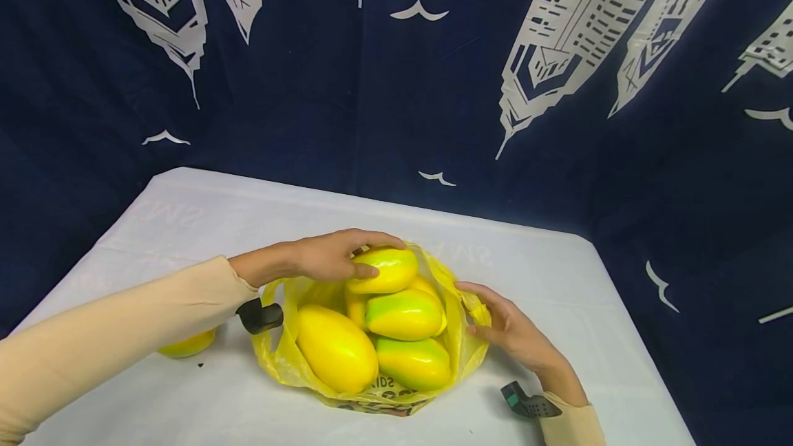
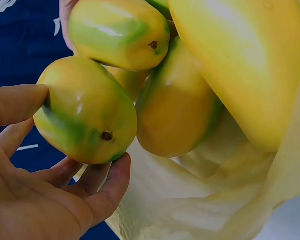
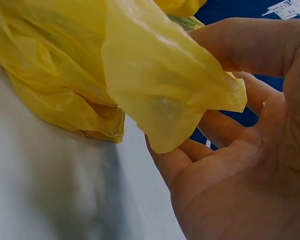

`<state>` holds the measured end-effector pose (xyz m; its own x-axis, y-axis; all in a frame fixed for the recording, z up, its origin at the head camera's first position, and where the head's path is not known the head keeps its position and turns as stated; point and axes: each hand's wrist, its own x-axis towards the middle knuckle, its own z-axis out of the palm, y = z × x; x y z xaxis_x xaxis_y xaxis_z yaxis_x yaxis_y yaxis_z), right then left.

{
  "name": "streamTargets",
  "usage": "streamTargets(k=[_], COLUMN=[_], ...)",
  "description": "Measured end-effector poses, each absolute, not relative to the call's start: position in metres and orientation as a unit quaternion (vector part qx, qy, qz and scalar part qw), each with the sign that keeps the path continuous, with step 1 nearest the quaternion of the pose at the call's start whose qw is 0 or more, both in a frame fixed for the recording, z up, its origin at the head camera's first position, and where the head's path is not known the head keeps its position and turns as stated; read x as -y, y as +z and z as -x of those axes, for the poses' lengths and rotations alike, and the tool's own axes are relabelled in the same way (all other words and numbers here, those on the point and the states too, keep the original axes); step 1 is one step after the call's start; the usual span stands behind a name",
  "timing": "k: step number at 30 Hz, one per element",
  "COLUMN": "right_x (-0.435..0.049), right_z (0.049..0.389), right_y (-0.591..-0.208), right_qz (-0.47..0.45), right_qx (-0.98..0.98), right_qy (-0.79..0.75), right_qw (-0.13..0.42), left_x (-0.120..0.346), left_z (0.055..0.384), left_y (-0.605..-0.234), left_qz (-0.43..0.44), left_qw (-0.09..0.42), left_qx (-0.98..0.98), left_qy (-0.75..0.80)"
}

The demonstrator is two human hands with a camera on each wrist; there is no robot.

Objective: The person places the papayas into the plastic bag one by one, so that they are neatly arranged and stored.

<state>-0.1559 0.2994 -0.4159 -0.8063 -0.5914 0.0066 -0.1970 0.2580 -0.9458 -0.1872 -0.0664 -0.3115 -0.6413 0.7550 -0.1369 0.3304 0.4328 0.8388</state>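
Note:
A yellow plastic bag (image 1: 473, 360) stands open-mouthed on the table, holding several glossy yellow-green mangoes. My left hand (image 1: 328, 255) reaches over the bag's far left side and grips a mango (image 1: 393, 268) at the top of the pile. In the left wrist view, thumb and fingers curl round this mango (image 2: 82, 112), its dark stem spot showing. Below it lie another mango (image 1: 405, 314) and a greener one (image 1: 415, 365). A larger, all-yellow fruit (image 1: 337, 349) fills the bag's left side. My right hand (image 1: 514, 329) holds the bag's right edge, the thin plastic (image 3: 165, 95) between thumb and fingers.
A yellow-green fruit (image 1: 188, 345) lies on the white-covered table (image 1: 619, 363) left of the bag, partly hidden by my left sleeve (image 1: 136, 315). A small dark speck (image 1: 201, 365) sits near it. Behind the table hangs a navy curtain (image 1: 297, 109) with white building prints.

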Motion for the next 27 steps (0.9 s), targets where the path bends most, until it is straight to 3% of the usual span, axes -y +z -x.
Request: streamTargets(k=[15, 27], right_x=[-0.299, -0.3], right_z=[0.157, 0.158], right_y=[-0.418, -0.419], right_qz=[0.26, 0.275], right_qx=[-0.766, -0.754], right_qy=[-0.559, -0.567], right_qw=[0.184, 0.188], left_x=[0.052, 0.049], left_z=[0.188, 0.188], left_y=[-0.323, -0.322], left_qz=[-0.305, -0.318], left_qw=[0.225, 0.257], left_qx=[-0.852, -0.837], left_qy=[0.362, 0.365])
